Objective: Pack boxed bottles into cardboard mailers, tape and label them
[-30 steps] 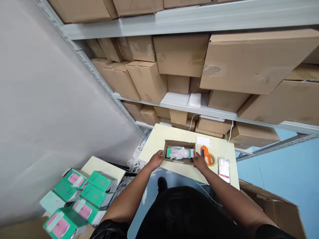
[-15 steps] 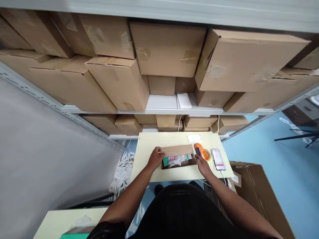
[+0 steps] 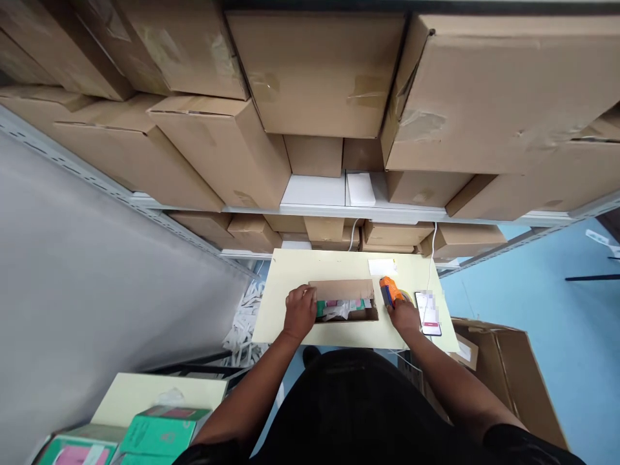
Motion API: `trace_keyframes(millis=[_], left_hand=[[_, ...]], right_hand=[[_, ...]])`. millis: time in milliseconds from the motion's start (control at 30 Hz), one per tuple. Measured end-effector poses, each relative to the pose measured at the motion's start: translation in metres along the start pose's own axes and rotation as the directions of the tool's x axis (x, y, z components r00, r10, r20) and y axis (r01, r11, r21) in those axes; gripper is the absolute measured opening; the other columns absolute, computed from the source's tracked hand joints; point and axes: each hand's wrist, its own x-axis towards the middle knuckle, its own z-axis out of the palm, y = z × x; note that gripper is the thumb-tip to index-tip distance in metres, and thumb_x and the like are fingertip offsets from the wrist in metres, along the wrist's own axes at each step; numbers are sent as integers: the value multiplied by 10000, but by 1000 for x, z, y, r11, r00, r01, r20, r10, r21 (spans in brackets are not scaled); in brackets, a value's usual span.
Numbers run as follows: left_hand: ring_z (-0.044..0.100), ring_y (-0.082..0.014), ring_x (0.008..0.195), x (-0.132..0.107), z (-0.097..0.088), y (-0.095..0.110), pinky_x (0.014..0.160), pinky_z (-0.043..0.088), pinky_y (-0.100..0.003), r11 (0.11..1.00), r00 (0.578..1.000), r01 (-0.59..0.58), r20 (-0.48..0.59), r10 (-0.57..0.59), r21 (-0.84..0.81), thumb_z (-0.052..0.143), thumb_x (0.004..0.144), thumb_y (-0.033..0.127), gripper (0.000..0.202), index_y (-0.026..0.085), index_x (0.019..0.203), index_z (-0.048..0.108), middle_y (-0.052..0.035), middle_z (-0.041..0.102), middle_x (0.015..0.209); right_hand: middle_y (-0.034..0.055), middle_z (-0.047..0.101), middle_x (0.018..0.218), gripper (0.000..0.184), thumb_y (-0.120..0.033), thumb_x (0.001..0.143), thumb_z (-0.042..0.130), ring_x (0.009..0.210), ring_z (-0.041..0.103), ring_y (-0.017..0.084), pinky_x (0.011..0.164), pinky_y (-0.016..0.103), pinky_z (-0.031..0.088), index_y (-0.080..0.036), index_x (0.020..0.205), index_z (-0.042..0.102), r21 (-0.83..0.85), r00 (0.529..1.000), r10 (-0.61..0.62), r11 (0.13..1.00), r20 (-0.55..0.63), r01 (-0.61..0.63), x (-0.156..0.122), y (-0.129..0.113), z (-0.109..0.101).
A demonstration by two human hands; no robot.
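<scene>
A small brown cardboard box (image 3: pixel 345 289) lies on the pale yellow table (image 3: pixel 290 271), its far flap folded partly over a green and pink packet wrapped in clear plastic. My left hand (image 3: pixel 300 311) grips the box's left end with its fingers curled. Right of the box, my right hand (image 3: pixel 403 314) closes round the orange tape dispenser (image 3: pixel 388 289).
A phone (image 3: pixel 428 314) on a white cable lies at the table's right edge, a white slip (image 3: pixel 382 266) behind the box. Shelves of cardboard cartons (image 3: pixel 314 71) stand ahead. An open carton (image 3: pixel 504 361) sits at the right, green boxes (image 3: pixel 159 434) at lower left, paper scraps (image 3: pixel 245 320) on the floor.
The far flap has come down over the box. My right hand has left the box's right end for the tape dispenser. The view has swung from left toward the shelves.
</scene>
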Motion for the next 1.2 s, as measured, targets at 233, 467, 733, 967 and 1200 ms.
trace_keyframes(millis=[233,467,733,967,1200], left_hand=[[571,-274,1084,-3,-16,37,987,468,-476,990,990,-124,60,128,-60,516,917,161,255,223,1075,707,-95,665,1117],[617,-242,1030,-21,-19,33,956,529,-436,966,974,-174,109,197,-193,510,932,167,215,219,1013,703,-86,687,1023],[677,-209,931,-13,-37,39,860,552,-361,894,981,150,173,-83,-423,518,964,332,214,230,979,706,-40,720,974],[670,-226,1015,39,-46,108,849,532,-329,593,856,424,517,-15,-685,562,920,578,470,191,1135,721,-76,731,1143],[573,-136,640,38,-55,127,641,480,-274,387,809,534,588,25,-752,622,850,648,498,153,876,677,-10,630,700]], right_hand=[[173,695,1154,372,-469,967,521,1189,576,322,926,431,407,-177,1131,683,-15,999,-38,999,3,38,15,2,4],[145,718,986,381,-467,950,484,958,671,296,817,386,466,-152,1056,671,263,998,63,963,4,-62,17,20,0],[22,649,752,313,-507,860,518,733,595,216,644,285,464,-210,826,609,881,990,54,464,-133,93,-26,51,-44],[-3,550,625,508,-685,842,630,601,474,159,560,266,383,-196,708,600,911,945,-232,288,-232,294,-71,17,-95],[-17,510,628,501,-665,860,627,617,479,153,573,263,376,-204,675,564,836,878,-422,377,-228,398,-86,-12,-119]])
